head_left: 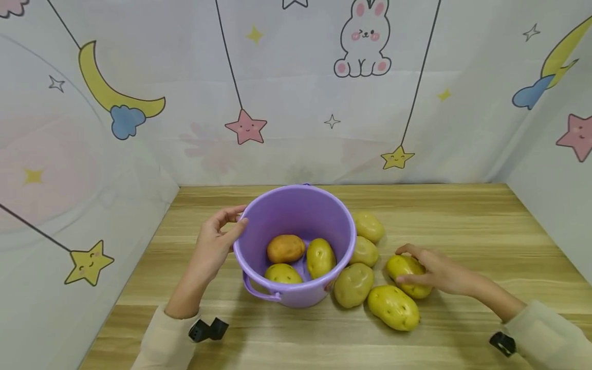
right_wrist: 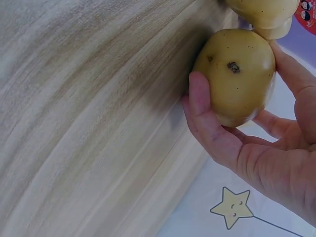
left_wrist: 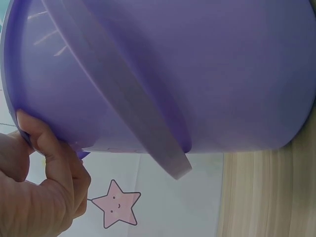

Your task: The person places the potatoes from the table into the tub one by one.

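A purple bucket (head_left: 296, 198) stands on the table, tilted slightly toward the head camera. My left hand (head_left: 215, 244) grips its rim on the left side, thumb inside; the left wrist view shows the fingers (left_wrist: 59, 163) curled against the outer wall. Inside the bucket lie a brownish potato (head_left: 285, 248) and two yellow potatoes, one at the right (head_left: 320, 258) and one partly hidden by the front rim. To the right, my right hand (head_left: 437, 270) holds a yellow potato (right_wrist: 237, 79) between thumb and fingers, low over the table or resting on it; I cannot tell which.
Beside the bucket's right wall lie several loose potatoes: a far one (head_left: 368, 227), a middle one (head_left: 364, 252), a near one (head_left: 353, 285) and a larger yellow one (head_left: 394, 307) in front. The bucket's handle (head_left: 261, 292) hangs at its front left. White printed curtains (head_left: 296, 154) enclose the wooden table (head_left: 485, 231).
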### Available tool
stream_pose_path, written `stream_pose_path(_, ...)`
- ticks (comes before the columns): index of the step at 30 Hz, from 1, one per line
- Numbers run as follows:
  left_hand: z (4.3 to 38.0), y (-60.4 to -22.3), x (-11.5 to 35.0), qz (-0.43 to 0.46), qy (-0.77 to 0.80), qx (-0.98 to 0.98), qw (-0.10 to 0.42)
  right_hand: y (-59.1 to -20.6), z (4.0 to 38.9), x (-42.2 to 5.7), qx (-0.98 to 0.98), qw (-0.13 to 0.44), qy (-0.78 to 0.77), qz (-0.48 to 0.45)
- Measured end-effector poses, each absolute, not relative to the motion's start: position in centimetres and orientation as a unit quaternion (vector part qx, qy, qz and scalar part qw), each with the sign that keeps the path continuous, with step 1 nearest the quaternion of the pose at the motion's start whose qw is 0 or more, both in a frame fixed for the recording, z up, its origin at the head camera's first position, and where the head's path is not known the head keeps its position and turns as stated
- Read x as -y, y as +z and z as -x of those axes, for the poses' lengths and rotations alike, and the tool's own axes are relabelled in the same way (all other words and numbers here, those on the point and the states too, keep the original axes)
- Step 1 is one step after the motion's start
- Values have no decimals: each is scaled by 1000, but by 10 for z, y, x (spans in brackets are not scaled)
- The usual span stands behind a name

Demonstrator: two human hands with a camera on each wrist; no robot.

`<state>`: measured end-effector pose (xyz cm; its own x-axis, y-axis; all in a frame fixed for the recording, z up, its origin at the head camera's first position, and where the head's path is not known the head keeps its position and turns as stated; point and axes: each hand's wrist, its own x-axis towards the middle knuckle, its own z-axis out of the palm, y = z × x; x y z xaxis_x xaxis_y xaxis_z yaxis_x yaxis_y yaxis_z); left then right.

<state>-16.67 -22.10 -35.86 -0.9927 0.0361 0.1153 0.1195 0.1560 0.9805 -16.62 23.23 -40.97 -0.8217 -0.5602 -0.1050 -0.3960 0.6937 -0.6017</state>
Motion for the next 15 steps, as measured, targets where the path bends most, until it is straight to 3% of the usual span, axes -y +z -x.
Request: stream_pose_path(15, 167, -359, 221, 51, -648, 759, 33, -412, 168, -232, -920, 117, -273, 256)
